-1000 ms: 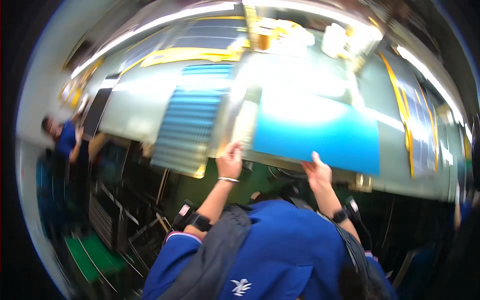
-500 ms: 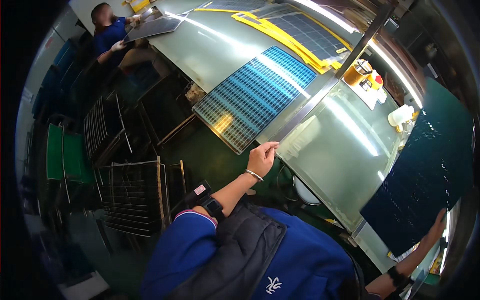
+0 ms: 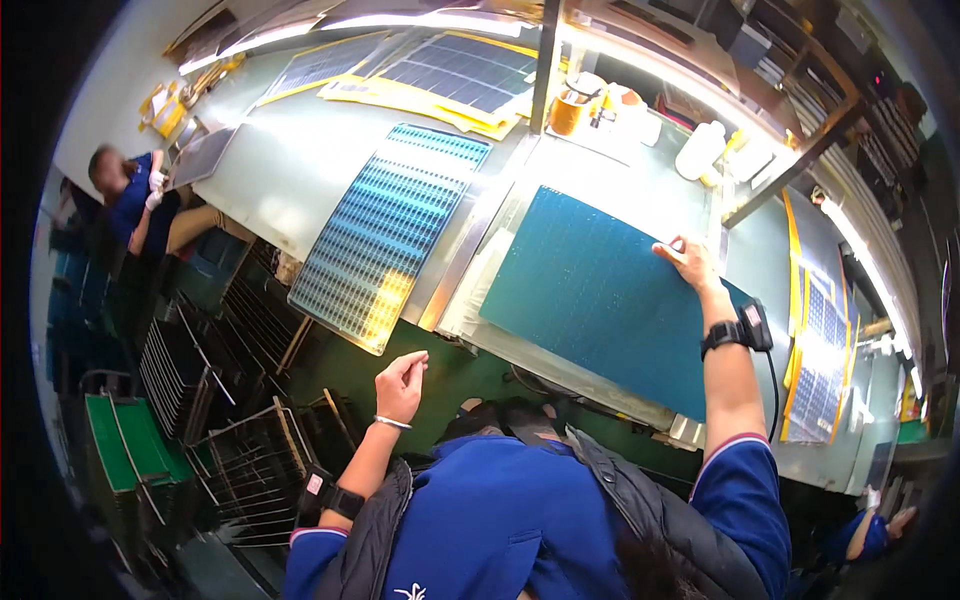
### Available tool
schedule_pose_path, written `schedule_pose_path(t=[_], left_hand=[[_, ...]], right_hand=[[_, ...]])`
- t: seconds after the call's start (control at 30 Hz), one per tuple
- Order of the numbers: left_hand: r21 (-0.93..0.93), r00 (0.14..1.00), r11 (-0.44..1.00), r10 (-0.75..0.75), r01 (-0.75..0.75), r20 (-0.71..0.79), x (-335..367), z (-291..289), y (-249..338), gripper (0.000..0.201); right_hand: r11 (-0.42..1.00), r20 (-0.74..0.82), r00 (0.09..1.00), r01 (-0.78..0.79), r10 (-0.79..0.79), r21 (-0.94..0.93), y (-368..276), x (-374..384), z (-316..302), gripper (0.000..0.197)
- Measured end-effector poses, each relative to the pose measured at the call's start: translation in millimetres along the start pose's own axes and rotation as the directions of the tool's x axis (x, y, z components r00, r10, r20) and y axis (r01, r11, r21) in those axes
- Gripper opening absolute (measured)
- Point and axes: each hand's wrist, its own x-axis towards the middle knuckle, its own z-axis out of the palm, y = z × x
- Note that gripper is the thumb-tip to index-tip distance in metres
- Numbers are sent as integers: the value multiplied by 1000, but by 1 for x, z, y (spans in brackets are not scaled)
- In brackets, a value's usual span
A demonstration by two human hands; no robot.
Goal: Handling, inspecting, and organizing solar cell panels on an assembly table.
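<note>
Head view, teal sheet point(image 3: 590, 285), right hand point(image 3: 697, 266) on its edge

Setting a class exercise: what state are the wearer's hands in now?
Left hand: loosely closed, nothing visible inside.
Right hand: at the far edge of the sheet; grip cannot be told.

Tube lights point(image 3: 440, 20) shine above a green floor point(image 3: 460, 378).

Head fisheye looks down over bench point(image 3: 275, 205); rim hard to judge.
</note>
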Motion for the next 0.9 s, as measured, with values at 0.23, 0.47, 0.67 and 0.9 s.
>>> schedule_pose_path(t=[0.23, 0.47, 0.67, 0.9], left_hand=[[577, 961, 772, 255, -268, 105, 11, -28, -6, 44], [792, 948, 568, -63, -224, 313, 49, -53, -46, 64], [742, 919, 555, 122, -376, 375, 50, -60, -48, 44], [811, 890, 491, -139, -319, 434, 60, -71, -26, 31]], right_hand=[[995, -7, 997, 76, -76, -68, -41, -84, 79, 67], [997, 74, 995, -70, 73, -43, -73, -141, 92, 71], [933, 59, 986, 130, -158, 335, -136, -88, 104, 63], [684, 159, 715, 543, -681, 487, -283, -13, 159, 52]])
